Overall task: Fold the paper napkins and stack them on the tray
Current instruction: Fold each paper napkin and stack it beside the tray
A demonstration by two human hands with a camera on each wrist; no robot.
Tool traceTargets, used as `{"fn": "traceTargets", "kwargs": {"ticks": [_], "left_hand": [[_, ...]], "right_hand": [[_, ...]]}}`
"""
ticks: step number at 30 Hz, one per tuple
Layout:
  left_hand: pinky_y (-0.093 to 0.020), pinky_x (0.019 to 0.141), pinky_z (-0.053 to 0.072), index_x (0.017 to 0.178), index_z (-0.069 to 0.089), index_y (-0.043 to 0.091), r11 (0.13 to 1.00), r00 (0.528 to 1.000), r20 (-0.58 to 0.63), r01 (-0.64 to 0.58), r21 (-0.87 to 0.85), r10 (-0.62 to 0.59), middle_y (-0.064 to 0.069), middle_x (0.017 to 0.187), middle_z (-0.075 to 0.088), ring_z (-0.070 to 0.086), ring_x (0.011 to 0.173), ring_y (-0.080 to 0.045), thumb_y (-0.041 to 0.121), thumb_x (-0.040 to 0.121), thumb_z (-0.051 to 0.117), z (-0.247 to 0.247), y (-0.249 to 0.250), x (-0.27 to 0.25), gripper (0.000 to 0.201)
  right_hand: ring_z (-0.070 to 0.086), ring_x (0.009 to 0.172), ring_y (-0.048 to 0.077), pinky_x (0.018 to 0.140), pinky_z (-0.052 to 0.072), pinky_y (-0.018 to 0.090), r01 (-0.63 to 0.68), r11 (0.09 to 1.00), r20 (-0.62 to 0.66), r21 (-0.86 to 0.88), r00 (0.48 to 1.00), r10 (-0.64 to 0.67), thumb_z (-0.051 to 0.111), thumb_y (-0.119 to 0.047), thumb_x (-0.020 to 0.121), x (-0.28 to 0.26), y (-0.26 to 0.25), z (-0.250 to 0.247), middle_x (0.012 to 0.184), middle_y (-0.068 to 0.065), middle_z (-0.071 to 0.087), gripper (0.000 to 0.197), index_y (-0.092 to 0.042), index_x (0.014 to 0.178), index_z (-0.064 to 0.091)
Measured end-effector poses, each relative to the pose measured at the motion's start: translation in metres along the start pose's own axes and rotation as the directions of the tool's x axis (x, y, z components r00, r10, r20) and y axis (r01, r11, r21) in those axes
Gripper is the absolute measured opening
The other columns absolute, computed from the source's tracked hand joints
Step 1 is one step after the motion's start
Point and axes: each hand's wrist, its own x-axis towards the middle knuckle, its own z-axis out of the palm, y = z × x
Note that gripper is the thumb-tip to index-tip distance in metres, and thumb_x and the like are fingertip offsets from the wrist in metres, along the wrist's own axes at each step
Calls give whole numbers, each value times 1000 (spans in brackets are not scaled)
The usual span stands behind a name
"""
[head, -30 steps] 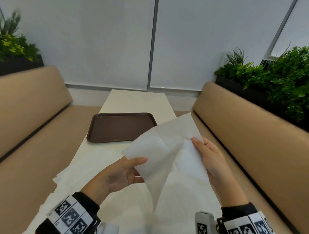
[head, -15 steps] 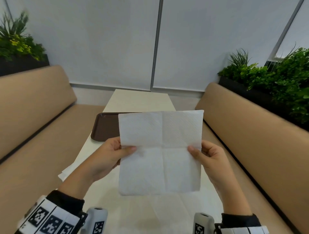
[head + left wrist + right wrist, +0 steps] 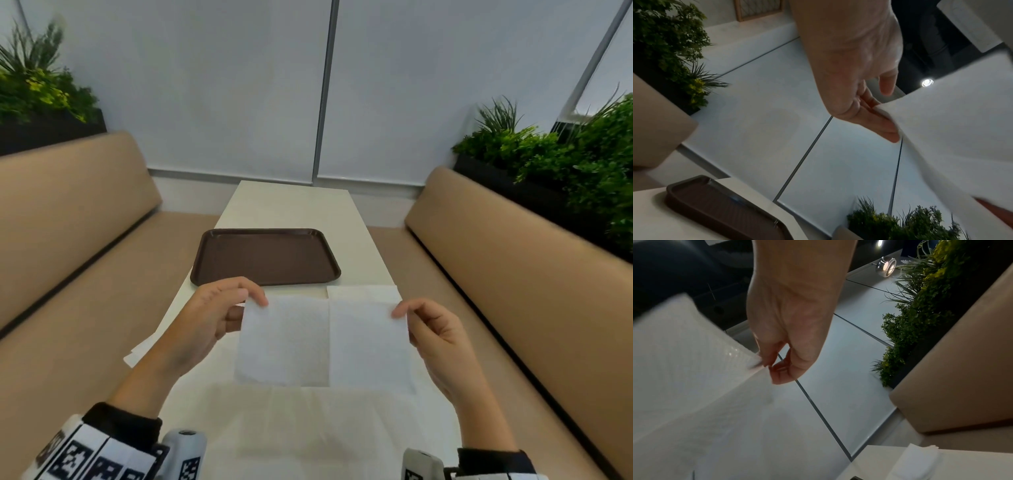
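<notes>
Pale roller blinds close off the far wall, and a narrow white worktop (image 3: 291, 205) runs toward them between two tan padded benches. On the left, a planter of green foliage (image 3: 37, 89) sits behind the left bench (image 3: 68, 205). A few loose napkins (image 3: 144, 349) poke out over the worktop's left edge, just under the left wrist. The left hand (image 3: 212, 315) pinches the upper left corner of a white paper napkin (image 3: 325, 342) between thumb and fingertips, the other fingers curled behind the sheet. Beyond it, a dark brown tray (image 3: 265, 257) lies flat on the worktop, with nothing on it. The napkin hangs in the air above the worktop, just nearer than the tray, folded over so a strip of its rear layer shows above the top right edge. The right hand (image 3: 438, 339) pinches the upper right corner in the same way. Farther right stand the right bench (image 3: 513, 274) and another planter of greenery (image 3: 565, 164).
</notes>
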Motion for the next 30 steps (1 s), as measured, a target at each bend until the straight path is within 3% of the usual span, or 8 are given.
{"fn": "traceTargets", "kwargs": {"ticks": [2, 4, 8, 11, 15, 20, 25, 30], "left_hand": [[-15, 55, 48, 69, 67, 18, 999, 1000, 11, -23, 48, 23, 2, 72, 63, 62, 63, -9, 33, 73, 71, 1, -3, 2, 16], [-20, 59, 53, 70, 68, 19, 995, 1000, -11, -24, 94, 25, -1, 79, 68, 67, 69, -17, 18, 73, 80, 2, -9, 7, 12], [-16, 73, 53, 71, 78, 25, 976, 1000, -10, 2, 220, 0, 4, 91, 75, 69, 85, -11, -4, 79, 67, 9, -20, 18, 32], [-17, 81, 53, 80, 79, 27, 951, 997, 82, -12, 309, -14, 7, 96, 75, 68, 96, -9, -8, 83, 63, 15, -22, 28, 39], [-13, 82, 50, 85, 78, 28, 814, 972, 227, -176, 553, 56, 17, 92, 73, 66, 94, 0, -4, 83, 62, 39, -9, 42, 36], [-19, 78, 51, 87, 77, 32, 662, 927, 353, -345, 666, 128, 17, 87, 71, 65, 87, -2, 13, 79, 60, 60, 13, 59, 27], [-26, 89, 52, 87, 76, 33, 721, 966, 240, -234, 652, 97, 17, 92, 72, 64, 93, -1, 9, 81, 69, 56, 25, 64, 25], [-33, 91, 50, 85, 77, 34, 816, 985, 174, -117, 565, 21, 16, 94, 73, 65, 96, -2, 8, 83, 69, 42, 31, 65, 27]], "right_hand": [[60, 72, 13, 65, 51, 20, -31, 999, 3, 18, 1000, 31, 37, 5, 98, 2, 5, 2, 77, 1, 64, 39, -8, 76, 67], [60, 78, 15, 70, 53, 24, -80, 995, -3, 54, 997, 81, 37, 3, 97, 3, 10, 2, 82, 1, 64, 36, -7, 80, 67], [61, 73, 15, 69, 50, 25, -152, 987, 29, -48, 988, 153, 62, -8, 89, 6, 18, -4, 88, 7, 66, 4, -11, 89, 61], [59, 99, -2, 87, 47, 24, -50, 953, 1, -299, 999, 52, 69, -13, 85, 16, 24, -13, 109, -9, 61, 21, -25, 98, 58], [50, 118, -3, 96, 36, 14, 125, 869, 317, -479, 948, 39, 76, -50, 71, 41, 2, 5, 116, -20, 62, 45, -41, 107, 52], [66, 83, 2, 76, 43, 5, 172, 894, 407, -413, 913, 13, 76, -21, 80, 68, -7, 30, 85, -4, 73, 40, -40, 97, 45], [70, 83, 15, 86, 55, 33, 130, 938, 410, -320, 912, 13, 72, -13, 83, 77, 3, 9, 85, 1, 75, 36, -32, 104, 49], [69, 83, 18, 85, 53, 36, 57, 957, 397, -283, 916, 63, 70, -8, 85, 76, 21, -20, 86, 4, 75, 34, -33, 98, 51]]}}
